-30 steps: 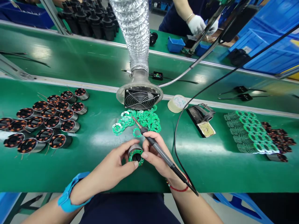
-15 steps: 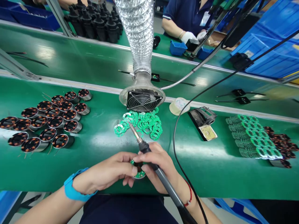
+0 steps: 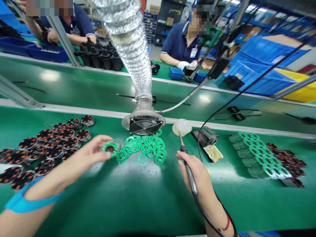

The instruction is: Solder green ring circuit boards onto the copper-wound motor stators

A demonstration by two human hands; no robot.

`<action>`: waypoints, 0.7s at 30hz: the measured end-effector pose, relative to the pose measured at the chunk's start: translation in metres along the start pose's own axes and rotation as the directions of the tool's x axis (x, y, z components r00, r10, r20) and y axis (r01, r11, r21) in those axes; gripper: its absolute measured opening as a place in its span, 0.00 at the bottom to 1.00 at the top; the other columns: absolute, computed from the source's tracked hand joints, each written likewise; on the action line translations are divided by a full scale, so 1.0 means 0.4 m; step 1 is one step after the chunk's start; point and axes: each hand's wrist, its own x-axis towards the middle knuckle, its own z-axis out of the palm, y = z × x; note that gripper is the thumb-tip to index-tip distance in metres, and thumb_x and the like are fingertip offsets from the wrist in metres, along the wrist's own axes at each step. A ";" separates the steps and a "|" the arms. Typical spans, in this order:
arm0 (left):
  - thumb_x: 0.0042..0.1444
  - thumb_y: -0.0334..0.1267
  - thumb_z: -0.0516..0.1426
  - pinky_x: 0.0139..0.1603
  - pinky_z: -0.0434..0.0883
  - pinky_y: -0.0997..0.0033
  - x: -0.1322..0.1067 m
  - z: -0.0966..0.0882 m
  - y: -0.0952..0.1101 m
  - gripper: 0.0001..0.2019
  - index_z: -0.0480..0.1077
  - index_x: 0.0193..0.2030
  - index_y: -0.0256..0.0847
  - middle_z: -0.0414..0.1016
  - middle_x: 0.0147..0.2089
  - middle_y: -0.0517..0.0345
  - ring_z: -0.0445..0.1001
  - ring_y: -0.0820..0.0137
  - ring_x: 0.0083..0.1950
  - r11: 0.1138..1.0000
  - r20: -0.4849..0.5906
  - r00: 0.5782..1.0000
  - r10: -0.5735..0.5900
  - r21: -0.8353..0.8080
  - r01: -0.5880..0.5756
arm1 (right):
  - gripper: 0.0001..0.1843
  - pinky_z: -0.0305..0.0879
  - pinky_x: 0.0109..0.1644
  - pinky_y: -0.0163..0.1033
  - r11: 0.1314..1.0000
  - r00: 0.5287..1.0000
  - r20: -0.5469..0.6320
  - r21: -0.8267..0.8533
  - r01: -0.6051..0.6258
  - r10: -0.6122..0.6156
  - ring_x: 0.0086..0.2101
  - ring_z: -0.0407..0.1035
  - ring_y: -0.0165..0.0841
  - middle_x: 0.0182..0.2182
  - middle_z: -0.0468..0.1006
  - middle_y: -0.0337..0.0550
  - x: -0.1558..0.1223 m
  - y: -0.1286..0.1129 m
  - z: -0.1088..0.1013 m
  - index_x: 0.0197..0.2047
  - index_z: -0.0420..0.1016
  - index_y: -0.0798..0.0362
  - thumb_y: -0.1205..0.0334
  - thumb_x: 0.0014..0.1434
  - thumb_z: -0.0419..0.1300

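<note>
My left hand [image 3: 95, 153] is closed around a motor stator topped with a green ring-shaped circuit board [image 3: 114, 144], held between the stators and the board pile. Rows of copper-wound motor stators [image 3: 54, 150] stand to its left. Right of it lies a loose pile of green ring boards [image 3: 138, 146]. In my right hand [image 3: 198, 174] is a soldering iron [image 3: 189, 172], its tip pointing up and forward. The tip appears in front of a pale round disc [image 3: 184, 126]; I cannot tell whether they touch. A soldering-iron stand with a yellow sponge [image 3: 213, 153] sits just beyond.
A fume extractor fan [image 3: 144, 126] with a silver duct [image 3: 130, 49] hangs behind the pile. Stacked green boards [image 3: 259, 154] and more copper-wound parts [image 3: 288, 158] are at right. The iron's black cable crosses the bench. Two co-workers sit beyond the divider; one wears white gloves [image 3: 184, 65].
My hands have parted. The left has carried the stator forward and left towards the rows; the right has moved right and forward with the soldering iron. The view has tilted up.
</note>
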 end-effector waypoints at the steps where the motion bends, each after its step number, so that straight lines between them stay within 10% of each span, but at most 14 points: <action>1: 0.47 0.38 0.63 0.36 0.63 0.71 0.028 -0.027 0.009 0.17 0.70 0.46 0.46 0.72 0.36 0.63 0.68 0.69 0.36 1.000 -0.056 0.998 -0.011 0.019 0.012 | 0.14 0.74 0.36 0.44 0.998 1.000 -0.021 -0.064 -0.009 0.007 0.33 0.77 0.40 0.35 0.83 0.48 0.007 0.029 0.000 0.52 0.75 0.52 0.63 0.68 0.53; 9: 0.63 0.40 0.59 0.39 0.72 0.74 0.316 -0.088 0.101 0.09 0.68 0.42 0.36 0.73 0.36 0.61 0.72 0.75 0.35 1.000 -0.229 0.973 0.013 0.012 -0.010 | 0.21 0.75 0.32 0.39 0.932 0.933 0.023 0.056 -0.359 0.358 0.28 0.78 0.36 0.31 0.82 0.44 0.032 0.132 0.066 0.59 0.70 0.56 0.54 0.70 0.50; 16: 0.65 0.43 0.59 0.51 0.77 0.54 0.516 -0.008 0.117 0.18 0.69 0.58 0.37 0.73 0.56 0.47 0.76 0.61 0.52 0.961 -0.287 0.958 0.017 0.270 0.064 | 0.18 0.76 0.35 0.41 0.992 0.965 -0.252 -0.085 -0.095 0.071 0.33 0.77 0.37 0.35 0.79 0.49 0.019 0.142 0.096 0.50 0.75 0.53 0.51 0.70 0.50; 21: 0.65 0.43 0.59 0.53 0.76 0.52 0.523 -0.068 0.130 0.18 0.69 0.58 0.39 0.72 0.58 0.48 0.75 0.59 0.54 0.850 -0.325 0.933 0.152 0.525 0.045 | 0.12 0.75 0.34 0.40 0.997 0.970 -0.241 -0.076 -0.028 0.009 0.32 0.77 0.38 0.33 0.79 0.46 0.029 0.152 0.087 0.46 0.76 0.51 0.55 0.68 0.54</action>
